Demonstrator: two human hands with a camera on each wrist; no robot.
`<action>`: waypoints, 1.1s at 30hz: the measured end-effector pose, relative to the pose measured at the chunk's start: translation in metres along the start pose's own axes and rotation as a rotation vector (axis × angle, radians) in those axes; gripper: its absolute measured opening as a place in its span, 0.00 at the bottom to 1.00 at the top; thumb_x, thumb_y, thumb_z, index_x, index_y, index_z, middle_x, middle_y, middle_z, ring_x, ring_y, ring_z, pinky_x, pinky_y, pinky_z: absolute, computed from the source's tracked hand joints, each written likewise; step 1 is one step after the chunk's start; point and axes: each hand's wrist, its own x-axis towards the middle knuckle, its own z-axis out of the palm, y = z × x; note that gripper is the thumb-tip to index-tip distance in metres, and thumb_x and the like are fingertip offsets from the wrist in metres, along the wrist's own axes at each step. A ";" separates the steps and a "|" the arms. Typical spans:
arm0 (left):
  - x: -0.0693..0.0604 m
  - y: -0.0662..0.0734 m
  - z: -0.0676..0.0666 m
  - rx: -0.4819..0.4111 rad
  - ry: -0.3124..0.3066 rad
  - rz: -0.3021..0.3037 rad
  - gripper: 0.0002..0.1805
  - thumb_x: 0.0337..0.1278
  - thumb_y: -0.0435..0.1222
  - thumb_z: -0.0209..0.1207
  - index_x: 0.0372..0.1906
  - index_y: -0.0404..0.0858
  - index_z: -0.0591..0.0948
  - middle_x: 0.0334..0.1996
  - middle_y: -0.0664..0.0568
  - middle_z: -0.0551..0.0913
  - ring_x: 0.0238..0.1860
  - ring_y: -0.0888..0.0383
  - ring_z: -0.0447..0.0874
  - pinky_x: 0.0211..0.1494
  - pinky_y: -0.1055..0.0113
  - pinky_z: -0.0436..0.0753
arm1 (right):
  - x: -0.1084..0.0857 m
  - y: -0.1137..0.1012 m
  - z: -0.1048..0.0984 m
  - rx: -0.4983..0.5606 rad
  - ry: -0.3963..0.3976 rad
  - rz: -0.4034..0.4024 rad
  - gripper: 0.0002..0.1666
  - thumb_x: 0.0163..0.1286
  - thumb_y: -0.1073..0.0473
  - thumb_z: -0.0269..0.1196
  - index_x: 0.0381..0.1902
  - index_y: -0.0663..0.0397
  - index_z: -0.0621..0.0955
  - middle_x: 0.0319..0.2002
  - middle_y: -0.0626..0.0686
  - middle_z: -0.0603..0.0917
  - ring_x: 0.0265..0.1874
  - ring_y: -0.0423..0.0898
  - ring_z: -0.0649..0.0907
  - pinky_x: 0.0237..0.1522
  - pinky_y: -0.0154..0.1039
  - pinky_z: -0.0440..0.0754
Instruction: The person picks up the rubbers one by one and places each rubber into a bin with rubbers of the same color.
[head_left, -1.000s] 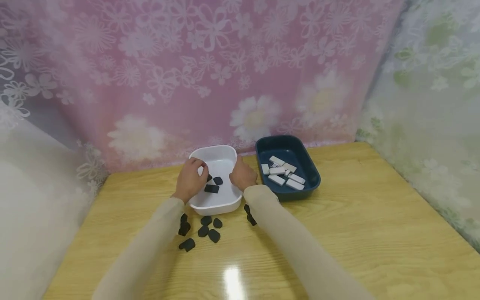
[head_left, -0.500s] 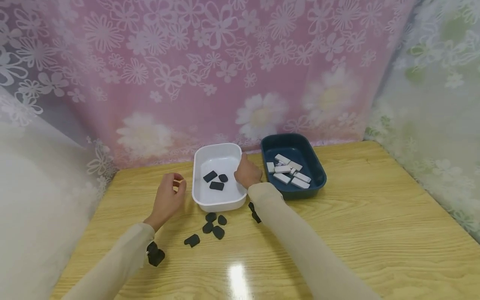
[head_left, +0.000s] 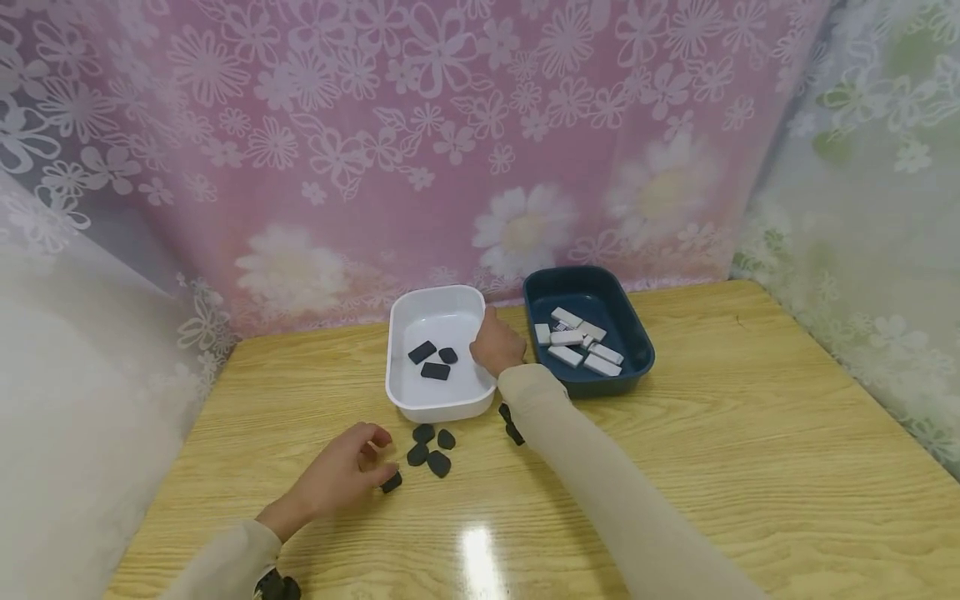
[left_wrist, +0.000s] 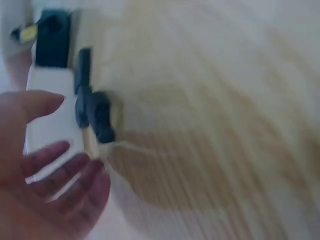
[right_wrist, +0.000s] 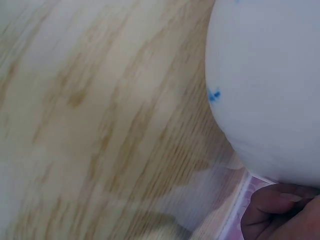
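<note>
My left hand is low over the table, thumb and fingers apart, holding nothing. Its thumb tip is by a black piece, partly hidden; I cannot tell whether they touch. In the left wrist view the relaxed fingers show against the white tray. Several flat black pieces lie just in front of that white tray. Inside it are two black rectangular blocks and a rounded black piece. With curled fingers, my right hand grips the tray's right rim; the right wrist view shows these fingers below the white wall.
A dark blue tray holding several white blocks stands right of the white tray. Both trays are near the back edge of the wooden table. A pink flowered cloth hangs behind them.
My left hand has come out of the white tray, moved left, then down toward the loose black pieces, its fingers now spread. The right hand stays on the tray's rim.
</note>
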 end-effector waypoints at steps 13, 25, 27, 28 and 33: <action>-0.015 0.015 0.011 0.316 -0.009 0.092 0.12 0.48 0.36 0.69 0.39 0.40 0.82 0.34 0.58 0.77 0.35 0.63 0.75 0.41 0.62 0.79 | -0.001 -0.002 0.000 -0.013 0.013 0.001 0.34 0.66 0.56 0.61 0.65 0.57 0.62 0.41 0.59 0.82 0.37 0.53 0.83 0.42 0.53 0.79; -0.015 0.018 0.012 0.410 0.051 0.131 0.12 0.45 0.34 0.71 0.37 0.41 0.83 0.31 0.57 0.77 0.32 0.61 0.75 0.35 0.64 0.78 | 0.001 0.000 0.002 -0.009 0.017 0.005 0.35 0.65 0.56 0.62 0.66 0.56 0.62 0.42 0.59 0.82 0.37 0.53 0.83 0.42 0.53 0.79; -0.015 0.018 0.012 0.413 0.070 0.125 0.12 0.44 0.34 0.71 0.37 0.41 0.82 0.32 0.57 0.77 0.32 0.61 0.77 0.35 0.63 0.79 | 0.001 0.001 0.002 -0.011 0.023 0.004 0.34 0.65 0.56 0.62 0.65 0.57 0.62 0.41 0.59 0.82 0.36 0.53 0.83 0.40 0.52 0.79; -0.015 0.019 0.012 0.415 0.080 0.126 0.12 0.44 0.34 0.71 0.37 0.41 0.82 0.32 0.57 0.78 0.32 0.61 0.77 0.34 0.63 0.79 | 0.001 0.001 0.003 -0.011 0.025 0.004 0.34 0.65 0.56 0.62 0.65 0.57 0.62 0.41 0.59 0.82 0.36 0.53 0.83 0.40 0.52 0.79; -0.012 0.023 0.006 0.428 0.129 0.144 0.12 0.46 0.33 0.71 0.37 0.41 0.82 0.32 0.57 0.78 0.31 0.62 0.78 0.33 0.65 0.79 | 0.000 0.000 0.002 -0.001 0.026 0.002 0.34 0.65 0.56 0.62 0.65 0.57 0.62 0.41 0.59 0.82 0.36 0.53 0.83 0.40 0.52 0.79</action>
